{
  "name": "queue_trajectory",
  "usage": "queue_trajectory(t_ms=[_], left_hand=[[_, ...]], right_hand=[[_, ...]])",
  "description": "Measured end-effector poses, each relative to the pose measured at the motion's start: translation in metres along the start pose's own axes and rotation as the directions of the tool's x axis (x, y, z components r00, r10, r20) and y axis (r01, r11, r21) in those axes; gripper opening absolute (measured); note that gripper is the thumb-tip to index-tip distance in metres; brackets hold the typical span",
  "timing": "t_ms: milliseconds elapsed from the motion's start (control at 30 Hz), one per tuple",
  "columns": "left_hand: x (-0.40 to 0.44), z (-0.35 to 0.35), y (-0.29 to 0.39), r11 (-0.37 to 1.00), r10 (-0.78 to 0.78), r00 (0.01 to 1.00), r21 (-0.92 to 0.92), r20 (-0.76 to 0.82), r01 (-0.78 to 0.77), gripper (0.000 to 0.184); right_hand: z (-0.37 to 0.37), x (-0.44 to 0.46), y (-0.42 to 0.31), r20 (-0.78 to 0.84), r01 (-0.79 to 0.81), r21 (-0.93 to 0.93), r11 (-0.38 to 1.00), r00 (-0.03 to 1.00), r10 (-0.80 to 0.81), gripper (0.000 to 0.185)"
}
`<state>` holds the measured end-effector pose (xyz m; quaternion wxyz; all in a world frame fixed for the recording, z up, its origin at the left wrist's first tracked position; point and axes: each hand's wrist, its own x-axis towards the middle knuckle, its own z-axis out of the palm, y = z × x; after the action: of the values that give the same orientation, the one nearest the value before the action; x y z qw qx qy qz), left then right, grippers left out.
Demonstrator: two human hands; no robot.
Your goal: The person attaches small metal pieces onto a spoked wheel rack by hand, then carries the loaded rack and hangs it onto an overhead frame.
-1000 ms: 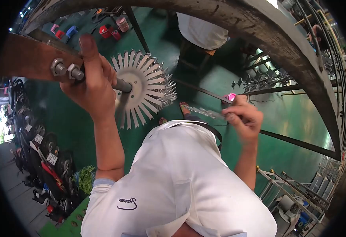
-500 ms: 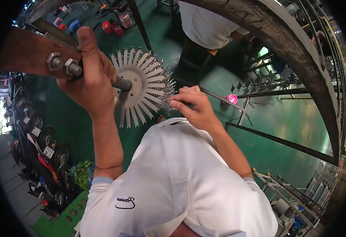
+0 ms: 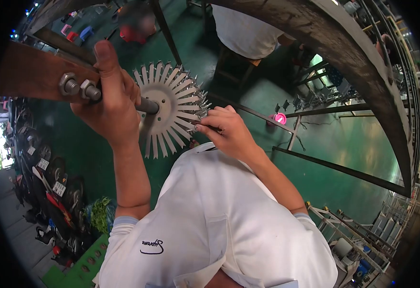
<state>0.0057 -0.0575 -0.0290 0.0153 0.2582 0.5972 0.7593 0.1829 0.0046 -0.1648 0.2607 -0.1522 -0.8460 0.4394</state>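
Note:
A round metal disc (image 3: pixel 159 91) with slat-like spokes stands upright on a metal shaft (image 3: pixel 147 105). Small shiny metal pieces (image 3: pixel 202 102) crowd the spoke tips along its upper and right rim; the lower spokes are bare, with notched ends. My left hand (image 3: pixel 108 96) is closed round the shaft beside the brown metal bar (image 3: pixel 37 72), thumb pointing up. At the disc's right edge my right hand (image 3: pixel 227 128) pinches with thumb and fingers close to a spoke tip. Whatever sits in that pinch is too small and covered to name.
Two large bolts (image 3: pixel 79 87) stick out of the bar. A curved dark metal frame (image 3: pixel 354 62) arches overhead and to the right. Ahead, a person in a white shirt (image 3: pixel 243 31) sits on a wooden stool. Motorbikes (image 3: pixel 52 192) line the left; a pink container (image 3: pixel 280 119) stands right.
My right hand has shifted slightly left and down along the disc's rim, its fingertips now closer to a lower spoke. My left hand stays closed at the shaft.

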Motion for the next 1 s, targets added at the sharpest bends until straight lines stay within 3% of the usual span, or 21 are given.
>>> queue_trajectory(t_ms=[67, 133, 200, 267, 300, 333, 367, 433, 467, 500, 567, 667, 767, 900, 1000], left_hand=[[0.0, -0.002, -0.001, 1.0, -0.015, 1.0, 0.0, 0.01, 0.015, 0.052], [0.0, -0.022, -0.021, 0.99, -0.138, 0.989, 0.034, -0.052, 0.14, 0.049], [0.004, -0.029, -0.031, 0.955, -0.274, 0.961, -0.129, -0.04, 0.266, 0.048], [0.003, -0.044, -0.04, 0.954, -0.251, 0.968, -0.166, 0.003, 0.248, 0.048], [0.002, -0.047, -0.042, 0.987, -0.147, 0.989, -0.059, -0.003, 0.147, 0.048], [0.001, -0.034, -0.038, 0.991, -0.113, 0.994, -0.075, 0.007, 0.113, 0.049], [-0.001, -0.03, -0.028, 0.995, -0.078, 0.997, -0.069, -0.001, 0.078, 0.05], [-0.002, -0.026, -0.018, 0.994, -0.089, 0.996, -0.07, -0.006, 0.089, 0.05], [-0.003, -0.025, -0.014, 0.994, -0.094, 0.995, -0.065, -0.013, 0.093, 0.05], [-0.002, -0.025, -0.012, 0.994, -0.093, 0.996, -0.063, -0.008, 0.093, 0.052], [-0.003, -0.026, -0.013, 0.993, -0.091, 0.996, -0.08, 0.004, 0.091, 0.052], [-0.003, -0.024, -0.011, 0.994, -0.073, 0.997, -0.085, 0.004, 0.073, 0.052], [-0.006, -0.02, -0.005, 0.994, -0.068, 0.998, -0.084, -0.005, 0.067, 0.052], [-0.007, -0.02, -0.004, 0.996, -0.058, 0.998, -0.073, -0.013, 0.057, 0.053], [-0.008, -0.021, -0.007, 0.996, -0.043, 0.999, -0.073, -0.007, 0.042, 0.052]], right_hand=[[0.0, -0.001, -0.005, -0.013, -0.052, -0.02, 0.998, 0.999, 0.052, 0.011], [0.0, -0.006, -0.01, -0.064, -0.043, 0.009, 0.999, 0.997, 0.043, 0.013], [-0.012, -0.011, -0.016, -0.106, -0.026, -0.03, 0.999, 0.994, 0.023, 0.018], [-0.034, -0.019, -0.023, -0.112, -0.04, -0.094, 0.995, 0.993, 0.03, 0.017], [-0.055, -0.02, -0.024, -0.22, -0.124, -0.076, 0.989, 0.97, 0.105, 0.016], [-0.082, -0.022, -0.021, -0.328, -0.192, -0.045, 0.98, 0.93, 0.167, 0.016], [-0.102, -0.027, -0.019, -0.581, -0.207, -0.125, 0.97, 0.808, 0.098, 0.02], [-0.165, -0.038, 0.026, -0.773, -0.168, -0.49, 0.855, 0.538, -0.337, 0.015], [-0.197, -0.042, 0.034, -0.909, -0.366, -0.364, 0.857, 0.342, -0.24, 0.012], [-0.23, -0.037, 0.022, -0.97, -0.299, -0.241, 0.923, 0.101, -0.221, 0.013], [-0.283, -0.047, 0.02, -0.904, -0.577, -0.315, 0.753, -0.06, -0.424, 0.02], [-0.341, -0.052, 0.011, -0.742, -0.651, -0.512, 0.561, 0.006, -0.67, 0.023], [-0.361, -0.043, 0.0, -0.706, -0.704, -0.54, 0.461, 0.08, -0.704, 0.024], [-0.373, -0.039, 0.0, -0.726, -0.703, -0.536, 0.467, 0.102, -0.68, 0.023], [-0.377, -0.038, 0.003, -0.723, -0.653, -0.542, 0.529, 0.042, -0.69, 0.022]])
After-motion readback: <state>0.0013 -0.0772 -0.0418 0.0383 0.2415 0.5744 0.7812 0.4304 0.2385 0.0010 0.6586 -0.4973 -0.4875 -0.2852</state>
